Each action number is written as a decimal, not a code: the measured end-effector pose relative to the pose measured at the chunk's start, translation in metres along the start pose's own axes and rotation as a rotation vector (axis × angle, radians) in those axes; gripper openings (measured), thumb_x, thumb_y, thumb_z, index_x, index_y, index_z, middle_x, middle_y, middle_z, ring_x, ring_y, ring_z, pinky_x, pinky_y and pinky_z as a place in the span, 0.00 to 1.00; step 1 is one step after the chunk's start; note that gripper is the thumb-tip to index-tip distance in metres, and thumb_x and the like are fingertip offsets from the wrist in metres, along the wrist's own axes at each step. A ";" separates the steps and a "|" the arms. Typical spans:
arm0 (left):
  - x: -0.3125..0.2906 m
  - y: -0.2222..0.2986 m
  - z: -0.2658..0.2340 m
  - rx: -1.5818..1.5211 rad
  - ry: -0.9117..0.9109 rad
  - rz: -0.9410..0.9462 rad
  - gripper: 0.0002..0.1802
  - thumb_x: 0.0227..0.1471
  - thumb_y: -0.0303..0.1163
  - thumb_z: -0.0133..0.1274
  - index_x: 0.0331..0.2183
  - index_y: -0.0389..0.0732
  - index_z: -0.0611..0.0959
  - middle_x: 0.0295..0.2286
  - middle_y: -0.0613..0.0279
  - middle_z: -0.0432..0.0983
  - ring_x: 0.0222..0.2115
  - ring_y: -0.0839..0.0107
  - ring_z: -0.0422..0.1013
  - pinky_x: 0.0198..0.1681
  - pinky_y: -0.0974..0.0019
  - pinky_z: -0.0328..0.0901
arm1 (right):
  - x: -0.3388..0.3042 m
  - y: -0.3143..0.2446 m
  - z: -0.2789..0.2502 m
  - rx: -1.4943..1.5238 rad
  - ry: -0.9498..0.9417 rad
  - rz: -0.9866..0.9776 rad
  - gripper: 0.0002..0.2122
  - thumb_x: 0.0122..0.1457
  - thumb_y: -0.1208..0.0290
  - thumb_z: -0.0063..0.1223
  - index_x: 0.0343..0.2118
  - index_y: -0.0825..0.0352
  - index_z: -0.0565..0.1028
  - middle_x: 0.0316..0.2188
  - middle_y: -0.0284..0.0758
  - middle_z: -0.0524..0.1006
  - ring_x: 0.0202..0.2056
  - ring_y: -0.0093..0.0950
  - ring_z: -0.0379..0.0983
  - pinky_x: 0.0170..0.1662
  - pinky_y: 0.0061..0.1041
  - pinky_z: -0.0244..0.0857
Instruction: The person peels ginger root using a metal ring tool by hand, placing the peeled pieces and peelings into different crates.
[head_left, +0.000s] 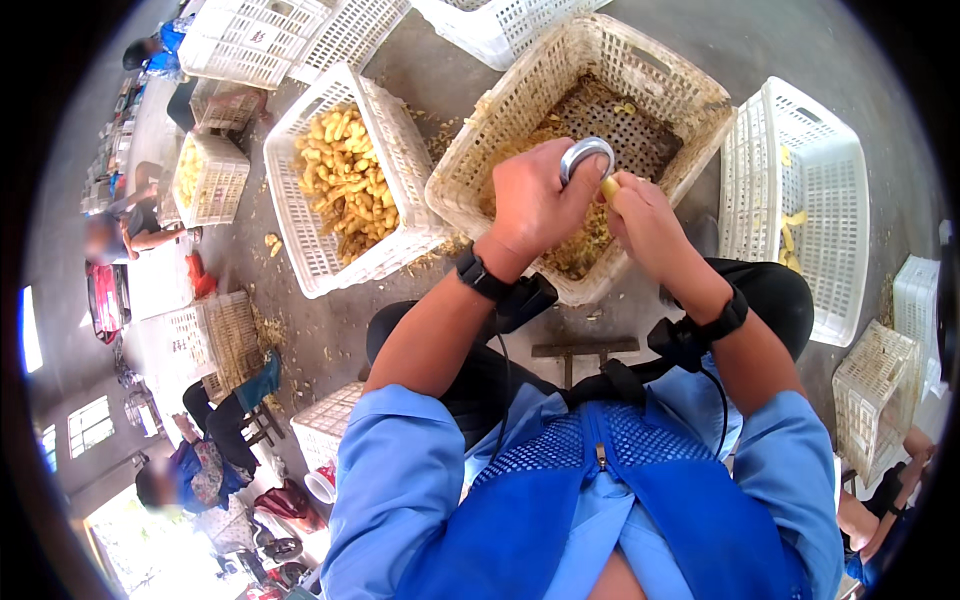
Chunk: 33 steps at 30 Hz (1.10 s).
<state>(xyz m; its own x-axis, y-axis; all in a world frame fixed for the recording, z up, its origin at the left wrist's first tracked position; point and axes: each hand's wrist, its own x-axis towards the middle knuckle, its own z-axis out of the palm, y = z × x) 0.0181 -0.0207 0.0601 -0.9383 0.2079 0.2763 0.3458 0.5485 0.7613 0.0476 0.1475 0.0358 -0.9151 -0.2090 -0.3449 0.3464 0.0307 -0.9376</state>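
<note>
My left hand (540,200) is closed round a shiny silver ring-shaped metal tool (587,150); its thumb lies along the ring. Close beside it, my right hand (648,225) pinches a small yellow finger-shaped root (609,190), its tip near the ring. Most of the root is hidden by my fingers. Both hands are over a dirty cream plastic crate (465,150), which has yellowish peelings (580,250) and a few yellow pieces in it. To its left, a white crate (300,255) holds a heap of yellow-brown finger-shaped roots (345,175).
A white crate (845,200) on the right has a few yellow pieces (790,240) inside. More crates (245,40) stand at the far left. Scraps lie on the grey floor (300,340). Other people sit at the left (215,465) and lower right (885,500).
</note>
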 end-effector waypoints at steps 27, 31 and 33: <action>0.017 -0.044 -0.007 -0.143 0.188 -0.097 0.15 0.56 0.44 0.56 0.28 0.42 0.85 0.19 0.58 0.79 0.19 0.58 0.75 0.26 0.60 0.69 | -0.003 0.013 0.000 -0.496 0.094 -0.131 0.15 0.59 0.64 0.43 0.28 0.75 0.70 0.27 0.55 0.73 0.33 0.51 0.73 0.36 0.43 0.64; 0.003 -0.017 0.016 0.054 -0.037 0.061 0.13 0.55 0.42 0.56 0.33 0.45 0.87 0.23 0.53 0.80 0.23 0.55 0.77 0.29 0.59 0.71 | -0.001 0.013 -0.002 -0.492 0.104 -0.126 0.15 0.59 0.64 0.44 0.27 0.75 0.70 0.25 0.54 0.72 0.32 0.50 0.73 0.37 0.43 0.64; 0.011 -0.036 0.014 0.118 0.059 -0.078 0.13 0.55 0.42 0.56 0.31 0.44 0.86 0.22 0.53 0.79 0.22 0.54 0.76 0.26 0.56 0.69 | -0.002 0.013 -0.003 -0.436 0.073 -0.107 0.14 0.59 0.65 0.44 0.26 0.74 0.69 0.22 0.51 0.71 0.29 0.48 0.71 0.35 0.42 0.63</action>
<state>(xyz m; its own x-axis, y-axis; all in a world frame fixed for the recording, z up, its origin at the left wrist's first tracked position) -0.0049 -0.0267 0.0277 -0.9601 0.1148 0.2552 0.2665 0.6530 0.7089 0.0534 0.1510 0.0242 -0.9586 -0.1645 -0.2323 0.1438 0.4243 -0.8940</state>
